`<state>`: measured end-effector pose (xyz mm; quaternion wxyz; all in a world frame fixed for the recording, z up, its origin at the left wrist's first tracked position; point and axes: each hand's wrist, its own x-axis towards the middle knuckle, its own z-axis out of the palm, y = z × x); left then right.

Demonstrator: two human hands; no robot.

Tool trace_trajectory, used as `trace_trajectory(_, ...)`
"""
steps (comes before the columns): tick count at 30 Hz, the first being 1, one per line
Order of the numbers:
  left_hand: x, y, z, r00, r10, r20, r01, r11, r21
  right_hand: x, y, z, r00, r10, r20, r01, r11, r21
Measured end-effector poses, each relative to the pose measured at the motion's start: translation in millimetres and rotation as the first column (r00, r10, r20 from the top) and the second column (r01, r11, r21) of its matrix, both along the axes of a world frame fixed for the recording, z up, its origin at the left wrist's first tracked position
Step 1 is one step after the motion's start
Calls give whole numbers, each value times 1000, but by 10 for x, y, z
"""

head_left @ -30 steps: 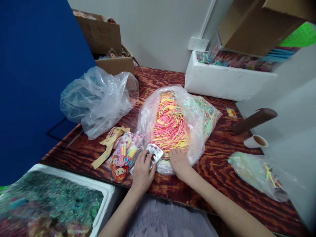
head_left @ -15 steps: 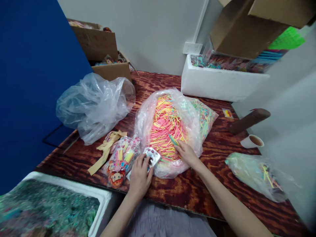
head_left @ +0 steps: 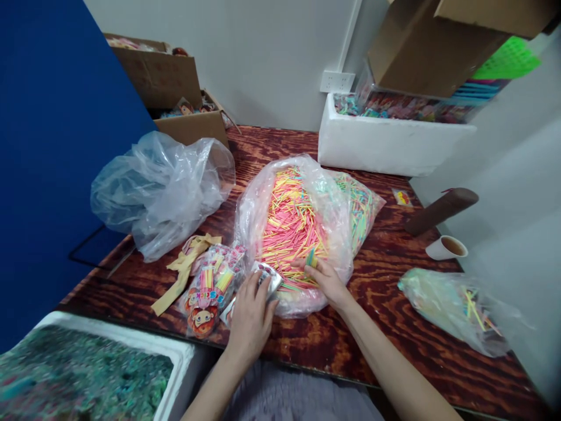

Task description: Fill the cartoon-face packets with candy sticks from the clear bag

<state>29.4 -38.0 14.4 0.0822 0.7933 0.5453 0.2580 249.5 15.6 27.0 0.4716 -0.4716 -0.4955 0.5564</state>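
A clear plastic bag (head_left: 337,234) lies open on the dark wooden table (head_left: 385,310), heaped with pink, yellow and green sticks (head_left: 291,225). My right hand (head_left: 326,280) rests at the near edge of the heap, fingers pinched on a small bunch of sticks (head_left: 311,257). My left hand (head_left: 250,313) lies curled over a small printed packet (head_left: 268,276) just left of the bag. Left of that hand lie filled cartoon-printed packets (head_left: 205,292).
A crumpled empty plastic bag (head_left: 158,187) and yellow strips (head_left: 186,272) lie left. White foam boxes stand far right (head_left: 385,146) and near left (head_left: 131,345). A cup (head_left: 446,248), a brown tube (head_left: 440,210) and another bag of sticks (head_left: 456,310) are right. Cardboard boxes (head_left: 175,76) stand behind.
My right hand went into the heap and came back towards me with a few sticks pinched in it. My left hand stayed on the small packet.
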Motion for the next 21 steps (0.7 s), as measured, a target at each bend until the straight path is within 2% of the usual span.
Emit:
trace_trajectory(3,60,28,62,999,-49,18,49,999,0,-18,0,80,998,-61,29,59,996,59)
trace_trajectory(6,92,58,105,996,-80,47,80,997,-2,8,57,284,992,-119,48,110,980,164)
trace_trajectory(8,100,69,143,993,-82,82,83,997,-9,22,67,410,989,-132,67,114,969,220)
trace_trajectory(10,109,70,203,989,-68,133,73,997,-34,6,27,454,990,-107,87,85,970,226)
trace_trajectory(12,131,68,284,980,-53,192,65,996,-57,-47,-61,390,995,-54,87,37,982,185)
trace_trajectory(16,264,92,420,960,-75,269,81,997,-12,-220,-283,60,998,-6,70,0,997,77)
trace_trajectory(18,366,126,416,961,-144,235,144,989,20,-298,-360,-93,998,-14,60,11,998,61)
trace_trajectory(21,492,176,324,938,-326,116,330,944,-17,-361,-404,-204,1000,-14,18,13,996,85)
